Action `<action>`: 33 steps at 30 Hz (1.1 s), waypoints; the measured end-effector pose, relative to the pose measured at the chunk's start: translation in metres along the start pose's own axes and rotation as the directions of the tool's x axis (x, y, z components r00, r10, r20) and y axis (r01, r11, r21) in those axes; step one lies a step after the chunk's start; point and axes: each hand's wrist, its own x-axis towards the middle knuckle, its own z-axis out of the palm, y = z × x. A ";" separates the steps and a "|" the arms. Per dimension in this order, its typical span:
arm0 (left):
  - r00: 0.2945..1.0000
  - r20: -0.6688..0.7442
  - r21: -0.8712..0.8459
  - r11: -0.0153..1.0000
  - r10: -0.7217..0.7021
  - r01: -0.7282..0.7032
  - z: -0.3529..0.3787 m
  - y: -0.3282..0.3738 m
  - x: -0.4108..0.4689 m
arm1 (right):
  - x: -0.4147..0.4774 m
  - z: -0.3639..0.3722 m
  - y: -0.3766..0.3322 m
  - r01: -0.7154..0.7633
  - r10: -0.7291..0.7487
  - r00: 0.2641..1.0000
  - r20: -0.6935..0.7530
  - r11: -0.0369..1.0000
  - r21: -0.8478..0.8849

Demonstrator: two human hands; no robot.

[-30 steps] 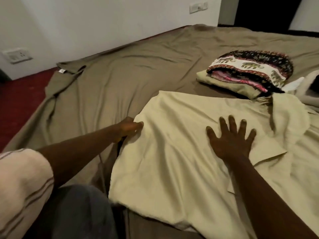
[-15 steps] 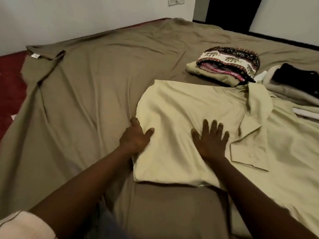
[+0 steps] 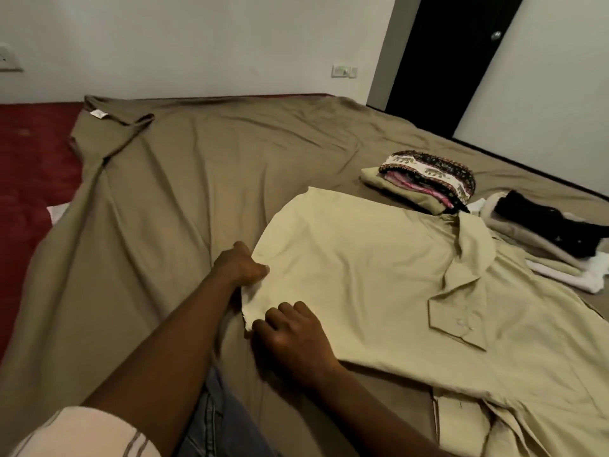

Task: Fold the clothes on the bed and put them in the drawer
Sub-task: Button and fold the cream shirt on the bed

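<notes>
1. Right hand (image 3: 291, 331): nearest the camera, knuckles up and fingers curled down on the near left corner of the shirt (image 3: 362, 275). It appears to pinch that corner. The forearm enters from the lower right and crosses the near edge of the cloth.
2. Left hand (image 3: 240, 268): a little farther along the same left edge, fingers curled under and thumb on top, gripping the fold. The arm reaches straight forward over the bed (image 3: 164, 192).
3. Shirt: pale yellow, flat on the olive sheet, spreading rightward and away from both hands, which sit together on its left side. Its long axis seems to run from the collar (image 3: 474, 239) at the far side toward the near right. One sleeve lies folded across the front, cuff (image 3: 458, 324) uppermost.
4. Governing relation: all of the cloth lies to the right of the grip, so the next fold probably carries this left edge rightward across the body.
5. Beyond the collar: a folded pile (image 3: 428, 179) topped by patterned cloth, and a second pile (image 3: 540, 222), dark on pale, to its right. No drawer is in view.
</notes>
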 end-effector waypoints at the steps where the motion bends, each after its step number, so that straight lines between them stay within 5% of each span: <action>1: 1.000 -0.001 0.005 1.000 -0.010 0.010 0.000 0.001 0.002 | 0.006 0.001 -0.002 -0.067 0.069 0.997 -0.030 0.996 0.059; 7: 0.992 -0.093 -0.054 0.995 -0.086 0.081 -0.005 0.005 0.010 | 0.024 0.006 -0.002 -0.355 0.177 0.910 0.376 0.802 0.480; 12: 0.971 -0.238 0.079 0.997 0.030 -0.011 0.020 0.008 0.003 | 0.031 0.009 0.065 -0.570 0.538 0.813 0.224 0.657 0.493; 16: 0.933 -0.340 0.314 0.949 0.116 -0.004 0.023 0.002 -0.001 | 0.001 -0.003 0.110 -0.740 0.589 0.671 0.450 0.503 0.446; 18: 0.869 -0.362 0.461 0.875 0.338 -0.149 0.036 0.018 -0.012 | -0.040 -0.017 0.118 -0.768 0.600 0.641 0.478 0.506 0.393; 20: 0.723 -0.242 0.418 0.742 0.647 -0.524 0.057 0.048 -0.035 | -0.079 -0.031 0.120 -0.773 0.625 0.634 0.455 0.525 0.357; 22: 0.561 -0.030 0.165 0.558 0.827 -0.814 0.083 0.080 -0.070 | -0.116 -0.045 0.124 -0.799 0.702 0.600 0.382 0.515 0.309; 24: 0.454 0.189 -0.003 0.463 0.871 -0.887 0.109 0.098 -0.101 | -0.146 -0.056 0.134 -0.820 0.795 0.569 0.209 0.531 0.211; 25: 0.415 0.293 0.045 0.421 0.861 -0.906 0.121 0.109 -0.114 | -0.162 -0.066 0.144 -0.856 0.849 0.513 0.126 0.494 0.153; 27: 0.387 0.449 0.240 0.308 0.805 -0.920 0.138 0.119 -0.124 | -0.181 -0.080 0.164 -0.936 0.927 0.351 0.130 0.347 0.052; 29: 0.386 0.485 0.316 0.254 0.785 -0.914 0.144 0.124 -0.124 | -0.190 -0.087 0.179 -0.961 0.924 0.252 0.289 0.273 -0.035; 33: 0.425 0.390 0.217 0.367 0.817 -0.905 0.152 0.126 -0.103 | -0.187 -0.079 0.205 -0.881 0.877 0.358 0.322 0.431 -0.194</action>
